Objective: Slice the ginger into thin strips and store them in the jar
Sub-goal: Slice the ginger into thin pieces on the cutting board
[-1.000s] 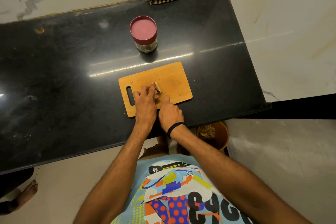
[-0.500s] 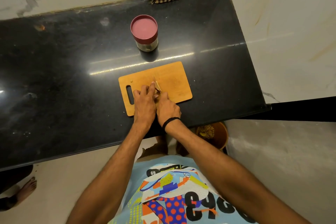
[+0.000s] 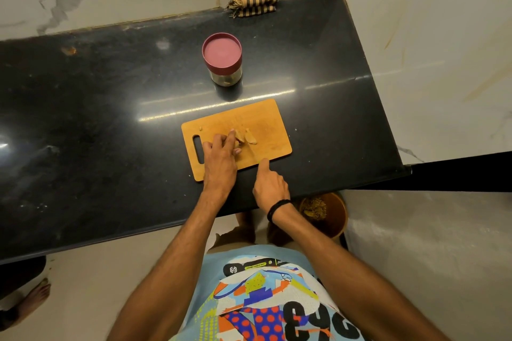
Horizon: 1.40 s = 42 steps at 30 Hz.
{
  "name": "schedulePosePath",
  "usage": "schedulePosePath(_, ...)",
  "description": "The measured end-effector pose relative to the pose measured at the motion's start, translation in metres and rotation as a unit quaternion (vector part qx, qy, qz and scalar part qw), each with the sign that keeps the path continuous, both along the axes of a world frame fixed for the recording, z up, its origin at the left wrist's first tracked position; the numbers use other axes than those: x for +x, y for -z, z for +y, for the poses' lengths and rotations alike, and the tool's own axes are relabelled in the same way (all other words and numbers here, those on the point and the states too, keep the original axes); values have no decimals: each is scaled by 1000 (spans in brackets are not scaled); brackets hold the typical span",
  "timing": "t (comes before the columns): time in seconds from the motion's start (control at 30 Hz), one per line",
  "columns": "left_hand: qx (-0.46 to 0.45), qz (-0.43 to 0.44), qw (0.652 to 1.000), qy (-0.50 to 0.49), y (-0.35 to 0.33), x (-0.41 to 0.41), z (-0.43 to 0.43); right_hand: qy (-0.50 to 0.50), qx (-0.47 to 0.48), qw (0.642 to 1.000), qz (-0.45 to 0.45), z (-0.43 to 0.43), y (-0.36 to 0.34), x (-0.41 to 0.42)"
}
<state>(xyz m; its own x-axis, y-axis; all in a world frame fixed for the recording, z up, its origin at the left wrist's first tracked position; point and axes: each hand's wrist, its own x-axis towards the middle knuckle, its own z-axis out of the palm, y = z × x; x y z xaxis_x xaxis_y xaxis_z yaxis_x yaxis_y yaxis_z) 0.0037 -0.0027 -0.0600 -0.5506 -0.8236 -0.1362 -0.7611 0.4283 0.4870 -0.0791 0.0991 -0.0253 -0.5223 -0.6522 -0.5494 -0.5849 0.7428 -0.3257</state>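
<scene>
Two hands work at a wooden cutting board [image 3: 271, 124], which lies flat on the black bench [image 3: 110, 119] with its handle slot to the left.

Observed: the left hand [image 3: 220, 159] is palm down on the board, fingers and thumb pinching the ginger [image 3: 240, 139] near the board's centre. One cut slice [image 3: 251, 138] lies just right of it. A small scrap [image 3: 200, 128] sits at the far-left part of the board.

Observed: the right hand [image 3: 270, 185] is at the board's near edge, fingers curled round the knife [image 3: 253, 153], index finger straight along it. The blade is thin and blurred, pointing toward the ginger. A black band [image 3: 278, 207] circles that wrist.

Upright on the bench beyond the board, apart from it, stands the jar [image 3: 221, 62], maroon lid on; contents unclear. A striped cloth [image 3: 253, 3] lies folded at the far wall.
</scene>
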Motion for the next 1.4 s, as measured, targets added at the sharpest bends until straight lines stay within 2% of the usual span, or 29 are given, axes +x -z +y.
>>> schedulePosePath(0.5,38,72,997,1,-9,3,-2,33,-35,999,-16,-12,-12,-11)
schedulePosePath(0.73,30,70,997,-2,-11,2,-2,0,-43,998,-44,-19,-13,4)
schedulePosePath(1.4,41,83,996,-13,-7,0,-1,-19,-33,999,-31,-25,-16,1)
